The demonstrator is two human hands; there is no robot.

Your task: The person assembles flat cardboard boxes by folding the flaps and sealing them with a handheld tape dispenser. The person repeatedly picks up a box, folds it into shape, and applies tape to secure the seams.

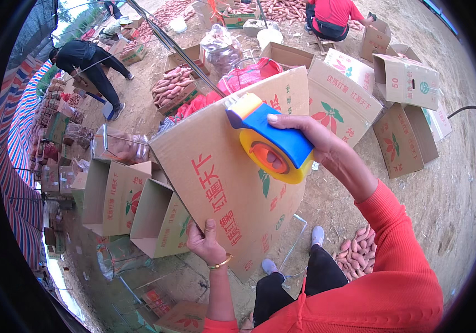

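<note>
In front of me is a large brown cardboard box [199, 144], tilted and seemingly folded flat, with red print and a green leaf picture. My left hand [207, 244] grips its lower left edge, thumb on the printed face. A blue and yellow packing tape dispenser [279, 136] with an orange hub is in my right hand [311, 132]. The fingers wrap round its blue body, with the thumb on top. The dispenser lies over the upper right part of the cardboard, against it or just above it; I cannot tell which.
Open cardboard boxes stand at the left [157, 222] and right [401, 139]. Sweet potatoes [357, 252] lie heaped by my feet, and a filled box [174, 86] stands ahead. A person in dark clothes [85, 58] bends at the far left; one in red [332, 14] sits far ahead.
</note>
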